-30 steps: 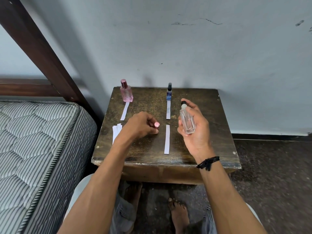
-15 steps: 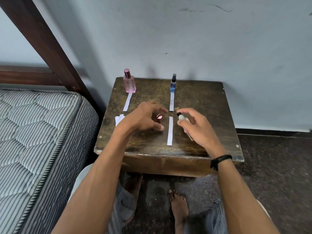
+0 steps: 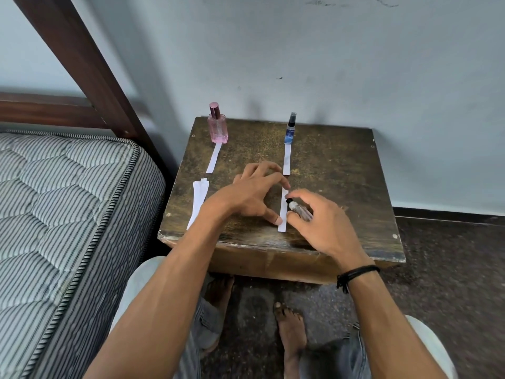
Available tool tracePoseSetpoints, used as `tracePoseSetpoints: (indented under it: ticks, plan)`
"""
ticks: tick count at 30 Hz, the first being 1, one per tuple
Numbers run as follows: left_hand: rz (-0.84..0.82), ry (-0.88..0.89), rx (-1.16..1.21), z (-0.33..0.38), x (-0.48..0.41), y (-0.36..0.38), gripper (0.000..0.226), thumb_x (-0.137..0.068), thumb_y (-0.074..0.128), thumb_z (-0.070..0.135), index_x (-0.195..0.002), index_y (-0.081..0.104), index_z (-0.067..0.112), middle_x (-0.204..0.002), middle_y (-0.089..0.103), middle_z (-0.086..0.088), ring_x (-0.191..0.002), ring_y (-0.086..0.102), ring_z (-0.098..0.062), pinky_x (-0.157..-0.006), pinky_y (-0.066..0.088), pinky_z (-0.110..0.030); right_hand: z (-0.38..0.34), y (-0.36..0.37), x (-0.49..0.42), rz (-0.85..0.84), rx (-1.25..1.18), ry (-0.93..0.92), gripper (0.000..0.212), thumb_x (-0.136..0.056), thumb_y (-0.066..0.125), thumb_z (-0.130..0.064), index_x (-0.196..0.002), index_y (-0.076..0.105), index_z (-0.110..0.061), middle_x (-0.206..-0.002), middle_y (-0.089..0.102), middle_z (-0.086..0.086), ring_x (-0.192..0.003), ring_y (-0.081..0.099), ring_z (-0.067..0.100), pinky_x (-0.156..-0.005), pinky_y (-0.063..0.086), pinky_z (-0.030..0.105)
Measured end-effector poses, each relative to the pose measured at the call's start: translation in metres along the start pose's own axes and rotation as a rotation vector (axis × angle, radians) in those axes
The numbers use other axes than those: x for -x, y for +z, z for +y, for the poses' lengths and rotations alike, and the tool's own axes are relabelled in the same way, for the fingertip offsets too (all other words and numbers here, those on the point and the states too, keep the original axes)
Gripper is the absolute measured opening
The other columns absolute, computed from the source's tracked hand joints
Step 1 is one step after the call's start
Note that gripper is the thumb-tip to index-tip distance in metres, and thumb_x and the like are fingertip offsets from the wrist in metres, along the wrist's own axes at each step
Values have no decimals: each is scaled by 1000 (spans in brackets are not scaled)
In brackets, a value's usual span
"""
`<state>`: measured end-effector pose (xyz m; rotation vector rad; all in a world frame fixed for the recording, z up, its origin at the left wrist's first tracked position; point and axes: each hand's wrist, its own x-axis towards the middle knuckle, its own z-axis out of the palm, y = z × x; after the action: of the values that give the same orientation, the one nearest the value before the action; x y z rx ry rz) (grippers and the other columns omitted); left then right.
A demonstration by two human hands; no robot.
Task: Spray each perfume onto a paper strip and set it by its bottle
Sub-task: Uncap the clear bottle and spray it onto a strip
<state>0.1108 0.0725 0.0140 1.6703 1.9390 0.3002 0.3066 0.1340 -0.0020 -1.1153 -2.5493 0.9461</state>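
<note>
Clear bottle (image 3: 300, 212) has dropped from upright to tilted, nozzle over near strip (image 3: 282, 225), right hand (image 3: 325, 228) gripping it; left hand (image 3: 251, 195) spread beside strip. Spray likely next.

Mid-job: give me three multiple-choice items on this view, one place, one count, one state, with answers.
1. Where is the pink bottle? A on the mattress; B back left on the table; C on the floor.
2. How many bottles show? A one; B three; C five.
3. The clear bottle is: A capped by the wall; B lying on the floor; C held tilted in the right hand.
Answers: 1 B, it stands there; 2 B, pink bottle, blue bottle, clear bottle; 3 C, the hand grips it over a paper strip.
</note>
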Motion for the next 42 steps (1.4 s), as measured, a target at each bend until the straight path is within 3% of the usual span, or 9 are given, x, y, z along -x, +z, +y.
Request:
tracePoseSetpoints:
  ticks: [4,24,42]
  plan:
    - [8,4,-53,1,-3,5,73,-68,86,50,-131,51,38,-156,21,11,-147,8,-19,-117,17,-50,-1,0,-6,-30,69,-3,34,-91,62,-45,-125,58,-43,-114,70,-11,-98,65,20,-78,53,38]
    - [4,-21,-83,1,-3,7,78,-69,85,53,-135,47,35,-156,22,9,-147,6,-19,-118,16,-51,-5,0,-9,-46,128,-16,38,-87,64,-47,-125,60,-42,-122,70,-6,-105,67,27,-83,54,42]
    - [3,-27,-63,2,-1,6,77,-68,85,53,-134,48,35,-154,24,10,-146,10,-20,-119,14,-47,-3,0,-13,-44,119,-4,35,-87,63,-46,-121,59,-41,-94,62,-9,-86,63,28,-70,50,38]
